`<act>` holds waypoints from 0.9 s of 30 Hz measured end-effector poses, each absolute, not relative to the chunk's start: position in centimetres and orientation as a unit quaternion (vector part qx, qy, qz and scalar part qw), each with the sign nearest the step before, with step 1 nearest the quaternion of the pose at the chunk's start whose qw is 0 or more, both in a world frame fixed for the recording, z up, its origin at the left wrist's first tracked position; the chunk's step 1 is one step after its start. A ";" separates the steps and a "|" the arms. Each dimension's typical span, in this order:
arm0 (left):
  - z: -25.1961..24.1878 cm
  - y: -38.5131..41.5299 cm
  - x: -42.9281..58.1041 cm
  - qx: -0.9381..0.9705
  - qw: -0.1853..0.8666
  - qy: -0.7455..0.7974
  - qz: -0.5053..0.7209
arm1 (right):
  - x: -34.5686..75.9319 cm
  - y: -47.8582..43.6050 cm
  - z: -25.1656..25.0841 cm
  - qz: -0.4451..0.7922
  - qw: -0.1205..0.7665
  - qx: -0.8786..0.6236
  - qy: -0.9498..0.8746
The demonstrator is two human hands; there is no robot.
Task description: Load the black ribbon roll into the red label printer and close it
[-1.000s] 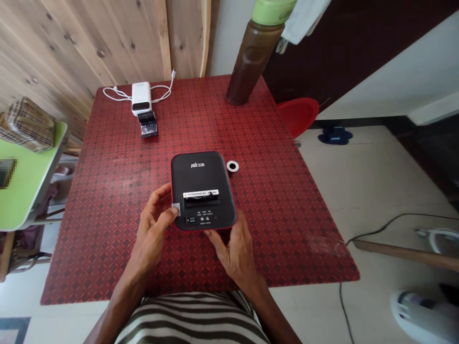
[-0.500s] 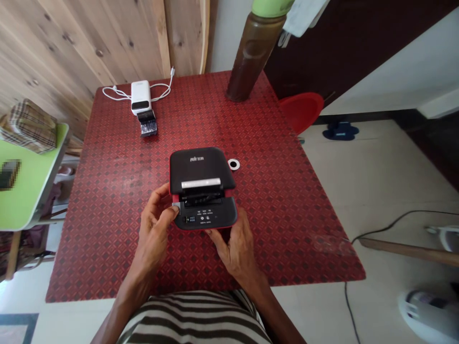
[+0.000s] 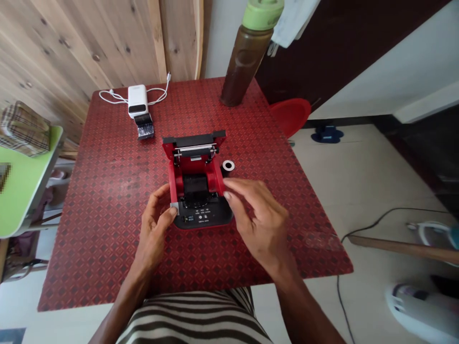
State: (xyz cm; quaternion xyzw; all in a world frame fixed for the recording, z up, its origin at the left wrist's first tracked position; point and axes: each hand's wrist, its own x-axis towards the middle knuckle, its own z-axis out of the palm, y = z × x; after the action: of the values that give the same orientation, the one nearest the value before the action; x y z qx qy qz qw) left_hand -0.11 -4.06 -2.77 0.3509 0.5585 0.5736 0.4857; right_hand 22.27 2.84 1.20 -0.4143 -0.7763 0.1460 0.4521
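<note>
A black and red label printer rests on the table with its lid raised, showing the red inside and a black roll in the bay. My left hand grips the printer's left side, its thumb on the grey latch. At the right wall of the printer is my right hand, empty, with thumb and forefinger stretched toward the rim; whether they touch it I cannot tell. Just behind that hand a small roll with a white ring-shaped end stands beside the printer.
On the red patterned table lie a white handheld device with a black strip and a white cable. A tall brown bottle with a green lid stands at the back. A red stool is beyond the right edge.
The printer's lid has swung up from nearly closed, uncovering the roll inside. My right hand has moved from the front underside up to the right wall. My left thumb stays on the latch.
</note>
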 end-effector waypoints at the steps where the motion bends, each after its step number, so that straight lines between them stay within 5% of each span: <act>1: -3.0 -4.1 -0.1 0.357 0.484 0.553 0.577 | 21.8 4.2 2.1 0.132 0.431 -0.387 -0.804; 8: -3.1 -4.2 0.2 0.379 0.461 0.544 0.590 | 16.1 9.2 5.2 0.121 0.024 -0.359 -0.925; 14: -2.8 -4.2 0.0 0.374 0.477 0.541 0.583 | 14.1 9.9 6.6 0.127 -0.075 -0.382 -0.912; 21: -3.1 -4.2 0.0 0.366 0.483 0.546 0.578 | 14.5 9.8 7.4 0.112 -0.048 -0.385 -0.915; 27: -2.7 -4.2 0.0 0.370 0.476 0.558 0.570 | 18.3 6.7 6.8 0.062 0.223 -0.393 -0.890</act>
State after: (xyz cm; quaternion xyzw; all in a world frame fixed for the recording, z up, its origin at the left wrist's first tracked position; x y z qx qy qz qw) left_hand 0.01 -4.19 -2.66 0.3703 0.5579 0.5698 0.4764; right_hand 18.34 6.73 6.82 -0.3932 -0.8900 0.0620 0.2226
